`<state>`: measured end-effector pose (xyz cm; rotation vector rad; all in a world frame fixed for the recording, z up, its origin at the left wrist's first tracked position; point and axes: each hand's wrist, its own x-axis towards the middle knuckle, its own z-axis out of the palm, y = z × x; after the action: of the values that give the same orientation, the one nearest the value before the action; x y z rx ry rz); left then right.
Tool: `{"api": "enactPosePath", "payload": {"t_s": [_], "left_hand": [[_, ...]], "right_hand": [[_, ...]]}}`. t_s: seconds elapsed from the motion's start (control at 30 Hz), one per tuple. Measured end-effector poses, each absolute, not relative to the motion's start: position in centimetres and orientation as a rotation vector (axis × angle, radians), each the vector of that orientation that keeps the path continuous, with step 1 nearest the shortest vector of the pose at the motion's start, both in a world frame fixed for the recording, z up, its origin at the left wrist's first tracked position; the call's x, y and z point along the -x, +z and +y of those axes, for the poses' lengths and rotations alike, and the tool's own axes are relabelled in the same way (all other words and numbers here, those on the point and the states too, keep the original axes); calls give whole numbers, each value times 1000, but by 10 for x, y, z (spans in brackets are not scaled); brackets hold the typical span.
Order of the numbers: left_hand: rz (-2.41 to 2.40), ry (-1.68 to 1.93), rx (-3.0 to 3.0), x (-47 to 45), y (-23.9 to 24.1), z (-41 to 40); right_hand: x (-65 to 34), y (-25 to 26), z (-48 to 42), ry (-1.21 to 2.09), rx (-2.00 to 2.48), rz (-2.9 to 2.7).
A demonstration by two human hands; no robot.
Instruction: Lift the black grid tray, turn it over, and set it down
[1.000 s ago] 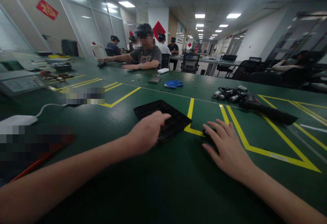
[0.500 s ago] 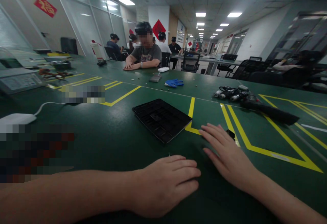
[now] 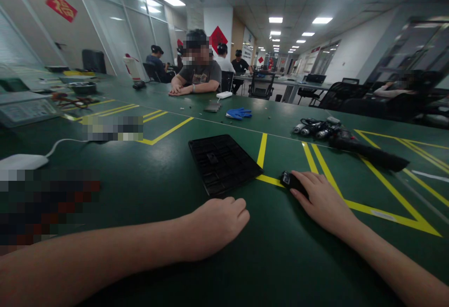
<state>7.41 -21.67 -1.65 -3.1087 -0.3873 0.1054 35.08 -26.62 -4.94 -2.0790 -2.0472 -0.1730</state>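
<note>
My left hand (image 3: 213,225) lies on the green table with its fingers curled under, just in front of a black compartment tray (image 3: 224,163). One small black part (image 3: 212,158) sits in the tray. My right hand (image 3: 321,202) rests to the right of the tray, on a yellow floor-tape line, with its fingers closed round a small black device (image 3: 290,179) that pokes out at the fingertips.
A black tool with cables and metal cylinders (image 3: 336,138) lies at the right back. Blue gloves (image 3: 238,113) and small parts lie further back. A seated person (image 3: 198,75) rests both arms on the table. A white adapter with cable (image 3: 23,161) lies at the left.
My left hand came back from the tray to the table in front of it and curled shut. My right hand closed on the small black device. The tray has turned slightly.
</note>
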Motion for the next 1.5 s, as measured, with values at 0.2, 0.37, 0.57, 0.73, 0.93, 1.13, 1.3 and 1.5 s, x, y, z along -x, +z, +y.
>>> {"api": "enactPosePath", "payload": {"t_s": [0.2, 0.37, 0.57, 0.73, 0.93, 1.13, 1.3, 1.5], "left_hand": [[-520, -241, 3610, -71, -9, -214], [-1957, -1048, 3871, -75, 8, -190], [-2188, -1389, 3365, -58, 22, -132], [-1318, -526, 3049, -49, 9, -90], [-1156, 37, 3010, -51, 5, -72], [-1215, 41, 2955, -55, 2, -75], [-1357, -485, 3104, -71, -15, -97], [-1086, -955, 3670, -98, -17, -155]], "right_hand": [[-353, -52, -265, -160, 2056, -2030], [-354, -53, -267, -137, 2055, -2011], [-355, -54, -266, -153, 2022, -2002], [-355, -53, -266, -109, 2067, -1999], [-353, -53, -266, -122, 2047, -2013], [-356, -57, -266, -85, 2012, -1968], [-338, -52, -272, 168, 1845, -1850], [-300, -41, -288, 439, 1648, -1704]]}}
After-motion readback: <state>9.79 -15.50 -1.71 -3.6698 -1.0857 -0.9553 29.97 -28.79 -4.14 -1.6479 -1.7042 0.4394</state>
